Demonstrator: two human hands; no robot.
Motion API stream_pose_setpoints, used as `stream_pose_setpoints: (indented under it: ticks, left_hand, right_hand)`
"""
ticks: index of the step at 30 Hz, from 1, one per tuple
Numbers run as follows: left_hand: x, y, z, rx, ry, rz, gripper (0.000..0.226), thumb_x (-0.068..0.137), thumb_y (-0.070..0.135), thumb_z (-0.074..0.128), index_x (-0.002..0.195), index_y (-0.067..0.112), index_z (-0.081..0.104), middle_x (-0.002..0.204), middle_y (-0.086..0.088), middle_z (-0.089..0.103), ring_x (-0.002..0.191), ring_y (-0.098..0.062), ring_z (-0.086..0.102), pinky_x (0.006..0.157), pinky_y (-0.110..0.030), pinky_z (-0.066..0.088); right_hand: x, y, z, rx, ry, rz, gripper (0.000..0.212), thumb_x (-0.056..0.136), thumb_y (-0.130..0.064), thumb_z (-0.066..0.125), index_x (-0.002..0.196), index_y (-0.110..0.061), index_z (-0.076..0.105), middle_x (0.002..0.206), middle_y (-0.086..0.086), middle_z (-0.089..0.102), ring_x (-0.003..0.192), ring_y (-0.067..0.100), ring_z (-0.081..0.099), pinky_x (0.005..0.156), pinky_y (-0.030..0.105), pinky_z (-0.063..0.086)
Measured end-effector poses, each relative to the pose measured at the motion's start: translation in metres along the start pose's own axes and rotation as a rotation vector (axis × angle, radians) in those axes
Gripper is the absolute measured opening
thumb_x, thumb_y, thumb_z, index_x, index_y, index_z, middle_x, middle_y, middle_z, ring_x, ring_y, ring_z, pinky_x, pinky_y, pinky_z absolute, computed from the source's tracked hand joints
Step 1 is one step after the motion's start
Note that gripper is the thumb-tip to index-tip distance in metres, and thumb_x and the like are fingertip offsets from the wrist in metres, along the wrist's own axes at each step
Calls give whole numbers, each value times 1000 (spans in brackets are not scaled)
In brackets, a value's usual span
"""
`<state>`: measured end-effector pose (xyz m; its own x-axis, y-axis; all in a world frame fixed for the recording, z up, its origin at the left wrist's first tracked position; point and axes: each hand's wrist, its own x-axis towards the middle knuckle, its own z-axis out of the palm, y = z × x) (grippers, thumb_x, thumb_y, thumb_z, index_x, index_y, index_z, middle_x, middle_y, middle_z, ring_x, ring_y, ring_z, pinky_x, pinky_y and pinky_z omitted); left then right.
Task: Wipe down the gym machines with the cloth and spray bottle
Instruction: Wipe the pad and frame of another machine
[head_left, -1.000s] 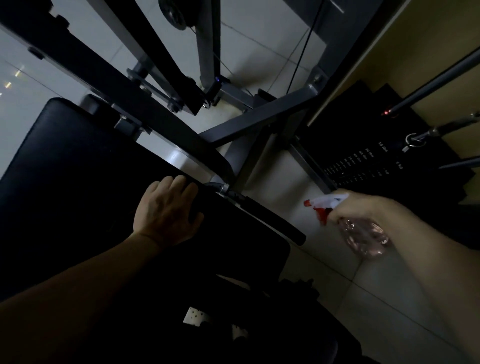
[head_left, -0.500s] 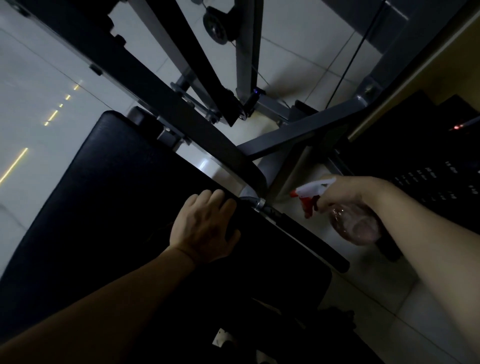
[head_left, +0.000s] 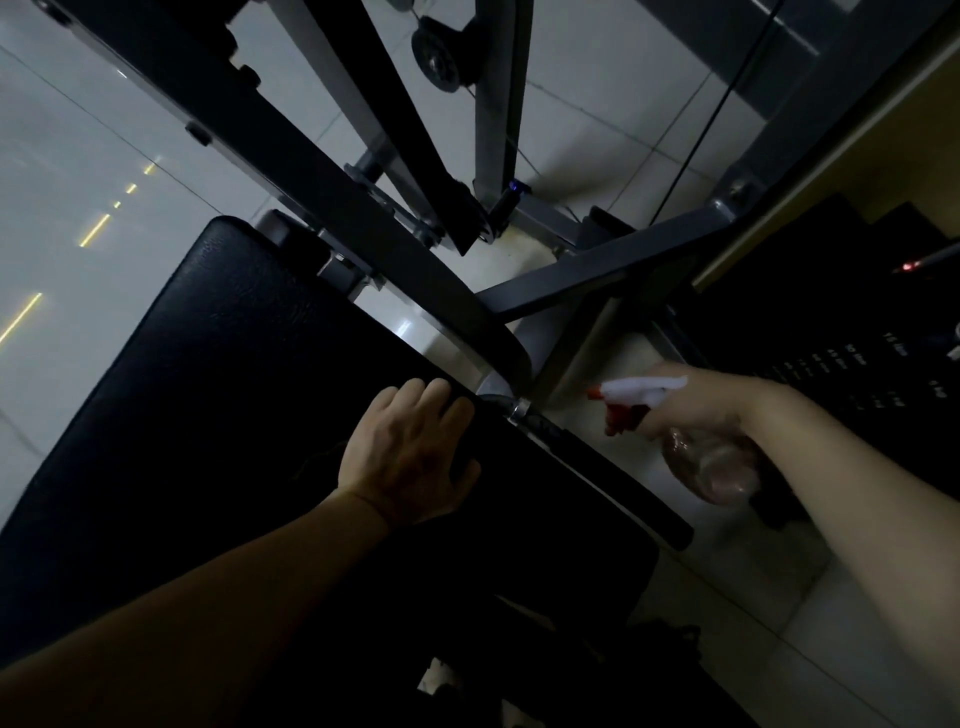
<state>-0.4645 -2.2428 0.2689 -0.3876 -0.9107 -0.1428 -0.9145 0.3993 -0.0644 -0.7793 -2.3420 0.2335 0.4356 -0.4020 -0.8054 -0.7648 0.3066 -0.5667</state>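
Observation:
My left hand (head_left: 410, 457) lies flat, fingers straight, on the black padded seat (head_left: 208, 389) of the gym machine, near the pad's right edge. The light is too dim to make out a cloth under the palm. My right hand (head_left: 701, 405) grips a clear spray bottle (head_left: 711, 467) with a white head and red trigger. Its nozzle points left at the black handle bar (head_left: 613, 478), which runs along the pad's right side.
Dark steel frame beams (head_left: 337, 208) cross above the pad and meet at a floor joint. A pulley wheel (head_left: 439, 57) hangs at the top, with a cable to its right. The weight stack (head_left: 857, 374) stands at the right. Pale floor tiles (head_left: 78, 156) lie to the left.
The view has shifted, so the pad and frame sit lower and further right in frame. My left hand stays flat on the pad. My right hand has brought the bottle closer to the handle bar.

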Motion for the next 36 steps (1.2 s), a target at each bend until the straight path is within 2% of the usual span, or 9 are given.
stream_pose_setpoints:
  ticks: [3, 6, 8, 12, 16, 21, 25, 32, 36]
  left_hand:
    - [0, 0, -1, 3, 1, 9, 43, 75, 57, 55, 89, 17, 60, 85, -5, 51, 72, -27, 49, 65, -36, 41]
    - [0, 0, -3, -1, -7, 10, 44, 76, 57, 48, 89, 16, 59, 86, -6, 51, 73, -28, 50, 66, -38, 43]
    - [-1, 1, -2, -11, 11, 7, 45, 76, 57, 47, 88, 15, 58, 86, -6, 51, 73, -28, 50, 67, -39, 44]
    - [-2, -1, -2, -19, 41, 12, 45, 77, 56, 48, 90, 15, 59, 87, -7, 53, 74, -29, 51, 67, -39, 44]
    - [-5, 0, -4, -34, 71, 0, 44, 78, 56, 50, 94, 16, 59, 90, -6, 55, 77, -29, 53, 70, -40, 45]
    - [-10, 1, -11, -143, 108, -26, 39, 79, 51, 56, 89, 14, 60, 85, -5, 57, 74, -27, 55, 66, -37, 45]
    - [-22, 11, -27, -439, 59, -306, 31, 84, 47, 64, 98, 19, 62, 93, 0, 62, 88, -23, 61, 74, -35, 49]
    - [-56, 28, -32, -1102, -138, -835, 32, 88, 46, 71, 108, 22, 68, 103, 1, 71, 95, -23, 69, 90, -41, 57]
    - [-61, 48, -39, -1476, -119, -1011, 31, 90, 33, 75, 112, 14, 68, 93, 2, 71, 81, -16, 69, 71, -27, 54]
  right_hand:
    - [-22, 19, 14, 15, 22, 15, 69, 82, 16, 55, 114, -45, 64, 123, -11, 66, 117, 0, 59, 99, 19, 48]
    - [-50, 26, 36, 90, 1, 19, 69, 87, 24, 44, 132, -28, 52, 126, -6, 58, 116, -4, 50, 81, -2, 40]
    - [-66, 31, 52, 93, 97, -20, 68, 90, 18, 49, 125, -40, 55, 120, -9, 63, 112, -4, 55, 80, -2, 40]
    - [-85, 16, 72, 88, 271, -104, 57, 88, -8, 63, 116, -57, 53, 107, -15, 65, 95, -9, 62, 87, 8, 46]
    - [-101, -24, 90, -31, 359, -181, 57, 71, -42, 50, 126, -32, 61, 101, 6, 66, 97, 22, 64, 89, 45, 52]
    - [-134, -62, 124, 45, 562, -297, 21, 88, -28, 60, 99, -45, 60, 67, -18, 53, 64, 5, 50, 71, 42, 49]
    - [-153, -73, 162, -61, 537, -345, 47, 99, -30, 58, 140, -12, 46, 82, -6, 63, 78, 7, 59, 69, 22, 48]
    - [-172, -29, 214, -370, 544, -204, 50, 92, -58, 52, 130, -26, 50, 90, -13, 52, 88, 7, 51, 76, 33, 53]
    - [-190, -18, 221, -347, 553, -189, 33, 92, -53, 51, 111, -26, 56, 86, -12, 52, 82, 6, 52, 73, 36, 54]
